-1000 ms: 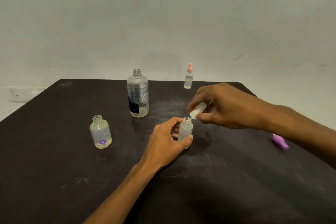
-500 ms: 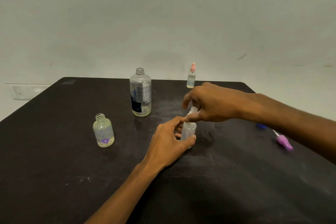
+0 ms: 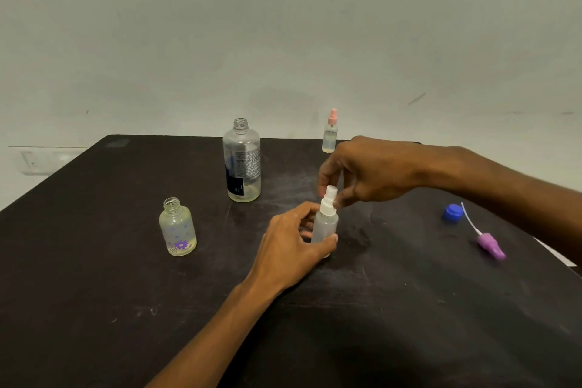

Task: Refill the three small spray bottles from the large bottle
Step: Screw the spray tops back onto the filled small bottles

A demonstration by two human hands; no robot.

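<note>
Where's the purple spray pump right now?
In the head view, the purple spray pump lies on the black table at the right, beside the blue cap, under the right forearm.

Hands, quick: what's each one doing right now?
Left hand: grips the frosted spray bottle on the table.
Right hand: pinches the white spray cap on that bottle's neck.

The left hand (image 3: pixel 291 242) is gripping a frosted spray bottle (image 3: pixel 324 227) standing on the dark surface (image 3: pixel 94 293) while the right hand (image 3: pixel 362 176) is pinching its white spray cap (image 3: pixel 329 200), with the uncapped large bottle (image 3: pixel 242 164) standing behind.
</note>
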